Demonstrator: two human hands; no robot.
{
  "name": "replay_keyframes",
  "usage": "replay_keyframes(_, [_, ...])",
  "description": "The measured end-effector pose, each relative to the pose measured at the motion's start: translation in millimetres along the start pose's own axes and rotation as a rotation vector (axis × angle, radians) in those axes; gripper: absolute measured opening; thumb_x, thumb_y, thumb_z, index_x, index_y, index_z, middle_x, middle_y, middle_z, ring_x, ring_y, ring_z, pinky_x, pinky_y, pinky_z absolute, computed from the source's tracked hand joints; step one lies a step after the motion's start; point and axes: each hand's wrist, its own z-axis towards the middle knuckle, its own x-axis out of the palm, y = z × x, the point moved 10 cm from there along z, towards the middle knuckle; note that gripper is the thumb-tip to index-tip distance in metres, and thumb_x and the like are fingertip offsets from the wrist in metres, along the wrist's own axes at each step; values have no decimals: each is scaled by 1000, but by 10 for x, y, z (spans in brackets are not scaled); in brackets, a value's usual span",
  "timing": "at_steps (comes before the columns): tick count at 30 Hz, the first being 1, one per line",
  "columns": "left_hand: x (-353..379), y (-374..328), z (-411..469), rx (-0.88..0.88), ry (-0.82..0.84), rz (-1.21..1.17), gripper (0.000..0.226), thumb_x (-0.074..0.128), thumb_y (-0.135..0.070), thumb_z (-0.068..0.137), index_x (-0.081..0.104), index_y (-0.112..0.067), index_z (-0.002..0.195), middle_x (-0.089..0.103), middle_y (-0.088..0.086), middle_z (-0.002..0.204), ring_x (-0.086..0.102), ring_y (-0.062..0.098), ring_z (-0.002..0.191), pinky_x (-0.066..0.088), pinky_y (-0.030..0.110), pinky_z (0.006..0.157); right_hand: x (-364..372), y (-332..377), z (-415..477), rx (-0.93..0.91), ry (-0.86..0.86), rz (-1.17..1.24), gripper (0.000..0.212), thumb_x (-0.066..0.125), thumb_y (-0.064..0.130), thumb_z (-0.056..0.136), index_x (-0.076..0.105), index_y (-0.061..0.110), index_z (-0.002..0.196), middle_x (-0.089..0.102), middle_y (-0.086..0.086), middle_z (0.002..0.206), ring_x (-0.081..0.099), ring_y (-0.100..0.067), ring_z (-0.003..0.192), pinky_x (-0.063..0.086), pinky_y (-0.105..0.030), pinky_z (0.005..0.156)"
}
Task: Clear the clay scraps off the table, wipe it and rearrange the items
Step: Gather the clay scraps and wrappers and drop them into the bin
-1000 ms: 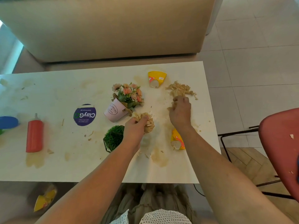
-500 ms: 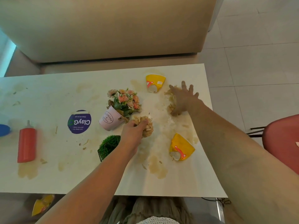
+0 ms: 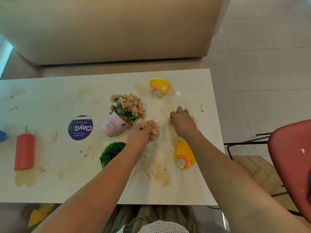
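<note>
My left hand (image 3: 139, 137) grips a bunched wad of tan clay scraps (image 3: 153, 130) just above the white table (image 3: 50, 182), right of the tipped pink flower pot (image 3: 112, 125). My right hand (image 3: 182, 121) lies with curled fingers over more scraps (image 3: 172, 119), which peek out at its left edge. A small stray scrap (image 3: 202, 108) lies near the table's right edge. Brown clay smears (image 3: 161, 175) stain the tabletop.
Two yellow paper cups lie on their sides, one at the back (image 3: 159, 88), one near my right forearm (image 3: 184, 155). A green plant ball (image 3: 111, 153), a round purple lid (image 3: 80, 127), a red squeeze bottle (image 3: 24, 148) and a red chair (image 3: 291, 165) are around.
My right hand swept the far scrap pile back toward the table's middle, fingers curling over it. My left hand kept hold of its wad with little movement.
</note>
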Motion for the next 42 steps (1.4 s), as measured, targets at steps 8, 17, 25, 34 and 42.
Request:
replay_keyframes(8, [-16,-18,-63,1,9,-16,18,75,-26,94,74,-10,103,79,8,101,76,24,98,58,49,98,-355,-610,46,234,-217,346,37,49,-10,86,66,9,113,48,-12,113,55,-33,96,49,-35,75])
replay_keyframes(17, [-304,-406,-290,75,20,-187,10,70,-19,98,72,-15,107,80,0,104,75,18,101,58,30,85,-762,-267,-248,302,-294,931,29,69,8,82,73,23,106,69,8,97,68,-20,87,61,-38,78])
replay_keyframes(25, [-1300,-690,-575,159,-107,-350,22,68,-16,98,70,-4,116,77,10,114,74,22,106,57,40,96,-1074,1126,-306,2,-203,951,22,75,19,85,70,27,105,63,16,97,64,-19,96,57,-38,83])
replay_keyframes(34, [-2886,-479,-903,208,-329,-532,17,65,-12,100,69,-3,113,76,14,114,73,27,106,56,42,98,-895,3159,-361,-286,82,887,26,77,19,87,68,29,110,66,10,99,67,-19,93,60,-35,78])
replay_keyframes(42, [-4772,33,-1159,203,-596,-690,4,63,-12,101,67,-11,103,73,11,111,74,17,93,59,31,80,-165,5233,-521,-432,290,807,21,74,22,86,72,27,106,72,3,97,72,-24,82,62,-43,75])
